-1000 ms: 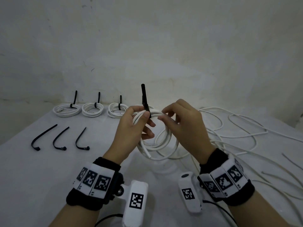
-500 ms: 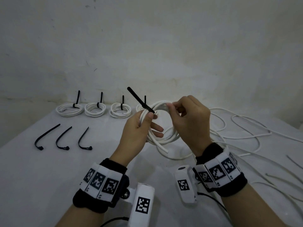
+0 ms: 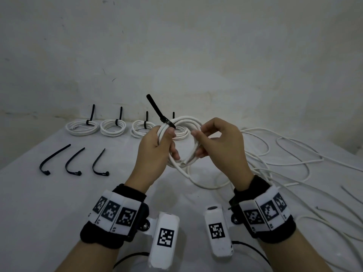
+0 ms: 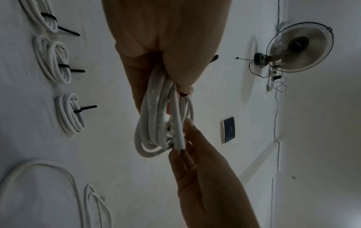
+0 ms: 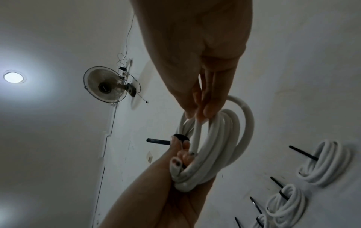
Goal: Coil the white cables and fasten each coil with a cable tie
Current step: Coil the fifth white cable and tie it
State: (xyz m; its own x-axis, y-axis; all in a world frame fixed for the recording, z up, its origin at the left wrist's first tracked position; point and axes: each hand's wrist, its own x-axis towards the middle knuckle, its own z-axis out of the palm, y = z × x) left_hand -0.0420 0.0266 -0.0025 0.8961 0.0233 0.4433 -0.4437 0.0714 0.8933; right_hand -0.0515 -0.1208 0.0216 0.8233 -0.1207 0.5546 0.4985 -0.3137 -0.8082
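I hold a white cable coil (image 3: 187, 121) upright above the table with both hands. A black cable tie (image 3: 165, 121) is wrapped round its upper left, with the tail (image 3: 154, 107) slanting up and left. My left hand (image 3: 169, 138) grips the coil just below the tie, thumb pressed on the strands. My right hand (image 3: 198, 141) pinches the strands on the coil's right side. In the left wrist view the coil (image 4: 154, 123) hangs from my left hand (image 4: 166, 64). The right wrist view shows my right fingertips (image 5: 207, 111) pinching a strand of the coil (image 5: 220, 146).
Several tied coils lie in a row at the back (image 3: 82, 127) (image 3: 113, 127) (image 3: 140, 128), one partly hidden behind my hands. Three loose black ties (image 3: 53, 160) (image 3: 74, 161) (image 3: 99, 163) lie at the left. Loose white cables (image 3: 275, 154) sprawl across the right.
The tie's tail has tipped from upright to leaning left. My right hand has moved from the top of the coil by the tie down to its right side.
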